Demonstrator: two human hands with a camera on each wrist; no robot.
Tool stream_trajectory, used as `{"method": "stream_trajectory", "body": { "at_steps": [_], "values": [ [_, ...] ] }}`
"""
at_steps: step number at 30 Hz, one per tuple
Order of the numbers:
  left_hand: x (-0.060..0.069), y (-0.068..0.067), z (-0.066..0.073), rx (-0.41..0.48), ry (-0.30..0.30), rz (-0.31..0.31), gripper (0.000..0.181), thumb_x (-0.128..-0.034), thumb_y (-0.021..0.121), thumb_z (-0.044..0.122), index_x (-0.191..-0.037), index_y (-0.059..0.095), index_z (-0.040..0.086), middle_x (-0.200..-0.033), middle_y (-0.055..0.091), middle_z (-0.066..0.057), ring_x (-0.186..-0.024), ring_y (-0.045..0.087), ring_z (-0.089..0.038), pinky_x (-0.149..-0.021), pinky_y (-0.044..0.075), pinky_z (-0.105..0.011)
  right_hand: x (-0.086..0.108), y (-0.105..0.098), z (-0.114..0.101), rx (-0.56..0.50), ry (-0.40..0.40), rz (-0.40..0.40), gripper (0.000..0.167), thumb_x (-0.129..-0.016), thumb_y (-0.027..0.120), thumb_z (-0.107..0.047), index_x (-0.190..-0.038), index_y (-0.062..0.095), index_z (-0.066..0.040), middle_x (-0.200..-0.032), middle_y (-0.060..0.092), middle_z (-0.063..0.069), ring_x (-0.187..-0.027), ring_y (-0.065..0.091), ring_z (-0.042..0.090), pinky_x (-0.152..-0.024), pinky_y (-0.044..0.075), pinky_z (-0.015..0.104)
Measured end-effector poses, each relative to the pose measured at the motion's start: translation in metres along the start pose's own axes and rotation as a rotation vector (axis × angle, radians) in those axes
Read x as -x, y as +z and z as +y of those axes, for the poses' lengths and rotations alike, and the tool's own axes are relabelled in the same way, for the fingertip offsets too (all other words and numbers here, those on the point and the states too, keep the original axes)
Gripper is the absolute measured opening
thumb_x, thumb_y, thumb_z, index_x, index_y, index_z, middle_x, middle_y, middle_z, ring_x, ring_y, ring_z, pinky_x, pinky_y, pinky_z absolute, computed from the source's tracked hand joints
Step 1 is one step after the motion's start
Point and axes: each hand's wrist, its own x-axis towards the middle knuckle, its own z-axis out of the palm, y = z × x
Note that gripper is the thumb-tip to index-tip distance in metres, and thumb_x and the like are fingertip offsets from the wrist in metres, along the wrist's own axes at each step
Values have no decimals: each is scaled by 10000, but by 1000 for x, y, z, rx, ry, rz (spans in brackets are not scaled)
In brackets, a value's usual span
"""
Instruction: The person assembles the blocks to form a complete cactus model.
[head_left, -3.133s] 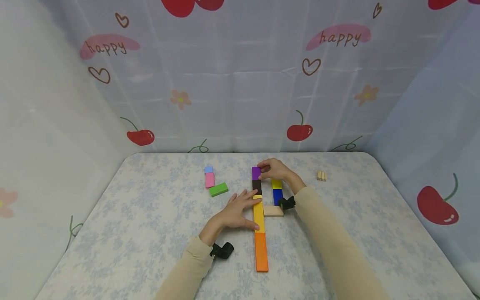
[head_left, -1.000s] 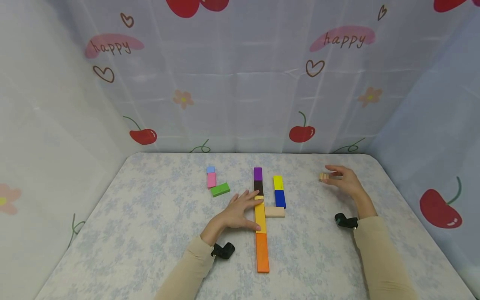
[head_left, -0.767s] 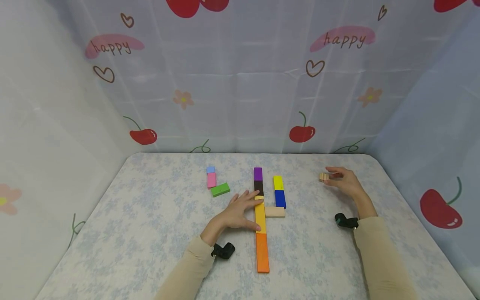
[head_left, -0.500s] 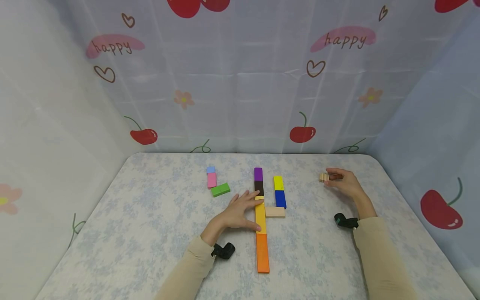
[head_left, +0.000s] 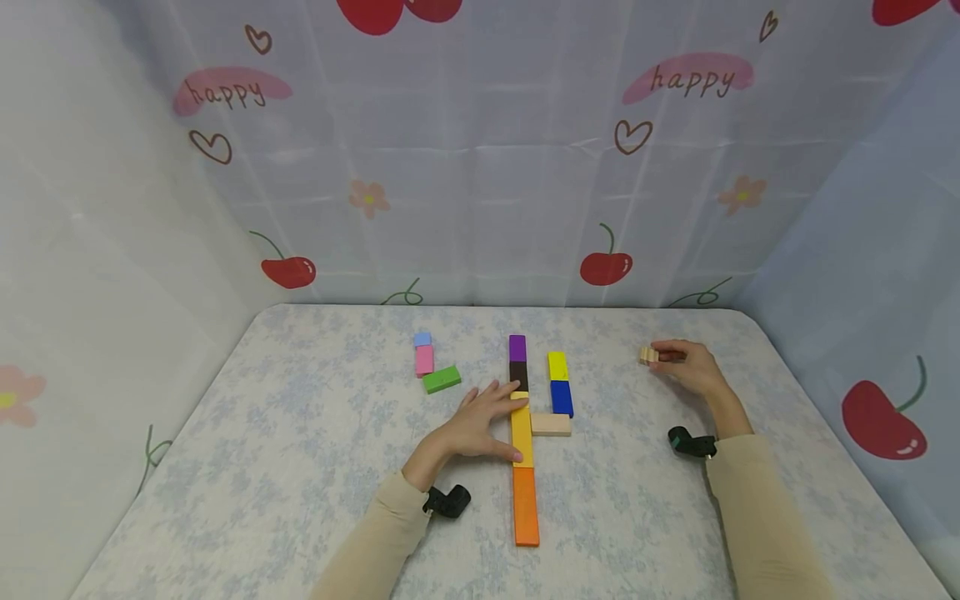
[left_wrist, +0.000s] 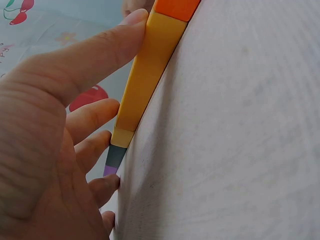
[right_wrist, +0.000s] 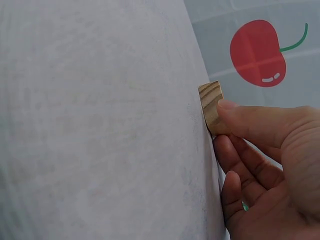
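Observation:
In the head view my left hand (head_left: 467, 427) lies spread along a row of blocks. Its thumb and fingertips touch the left side and top of the long yellow-orange block (head_left: 521, 433). An orange block (head_left: 526, 508) continues the row at the near end; black (head_left: 518, 375) and purple (head_left: 517, 347) blocks lie at the far end. Off to the right, my right hand (head_left: 693, 368) pinches a small wooden block (head_left: 643, 356), which appears to be on the table. The right wrist view has the thumb on this block's grained wooden face (right_wrist: 210, 102), with fingers partly hidden behind it.
A pale wooden block (head_left: 551, 425) juts right from the row, with blue (head_left: 561, 398) and yellow (head_left: 557, 366) blocks beyond it. Left of the row lie green (head_left: 442, 379), pink (head_left: 424, 360) and light blue (head_left: 422, 339) blocks. A printed curtain (head_left: 472, 192) stands behind the table.
My right hand has left the purple block, moved right to the small wooden block, and its fingers have closed in on it. My left hand stays on the row.

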Motion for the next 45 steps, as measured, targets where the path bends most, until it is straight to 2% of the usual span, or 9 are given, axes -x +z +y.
{"method": "stream_trajectory", "body": {
  "at_steps": [10, 18, 22, 28, 33, 40, 45],
  "values": [
    [0, -3, 4, 13, -4, -5, 855, -774, 798, 462, -1495, 427, 191, -1644, 180, -21, -1527, 71, -323, -1204, -1, -579, 1, -1, -1, 23, -13, 11, 425, -937, 653, -169, -1307, 582, 29, -1190, 599, 241, -1063, 571, 339, -743, 474, 200],
    [-1, -2, 3, 13, -2, -2, 859, -768, 802, 459, -1493, 431, 185, -1645, 180, -21, -1527, 61, -327, -1201, -1, -585, 0, 0, -8, 2, -11, 23, 429, -955, 641, -199, -1325, 580, 8, -1244, 587, 256, -1123, 554, 379, -882, 506, 430],
    [0, -2, 3, 17, -6, -6, 854, -772, 798, 467, -1494, 429, 200, -1646, 175, -13, -1528, 58, -318, -1205, -7, -575, -4, 1, -15, -11, -21, 32, 433, -956, 644, -212, -1330, 581, -4, -1257, 585, 247, -1137, 544, 371, -913, 492, 446],
    [0, -2, 3, 28, 1, -7, 853, -774, 797, 464, -1494, 429, 192, -1645, 176, -28, -1527, 62, -327, -1201, -7, -585, -12, 6, -33, -46, -35, 23, 426, -949, 655, -213, -1330, 590, -34, -1273, 583, 221, -1164, 536, 344, -883, 499, 348],
    [0, -2, 2, 29, 5, -4, 854, -772, 799, 459, -1493, 431, 185, -1644, 183, -27, -1526, 68, -332, -1199, -5, -590, -23, 15, -50, -57, -90, 17, 388, -953, 646, -171, -1312, 605, -30, -1277, 591, 216, -1171, 549, 348, -839, 512, 283],
    [1, -2, 2, 36, 10, -6, 854, -776, 797, 457, -1494, 429, 180, -1644, 182, -31, -1526, 63, -334, -1198, -7, -593, -39, 35, -88, -48, -115, 13, 371, -939, 652, -120, -1298, 619, -33, -1272, 602, 210, -1157, 560, 365, -941, 521, 467],
    [1, -2, 2, 34, 4, -6, 855, -775, 797, 458, -1495, 428, 183, -1645, 179, -23, -1528, 62, -323, -1200, -7, -587, -47, 50, -114, -87, -151, -17, 368, -927, 656, -92, -1289, 630, -30, -1286, 613, 206, -1153, 574, 366, -952, 518, 495]
  ]
}}
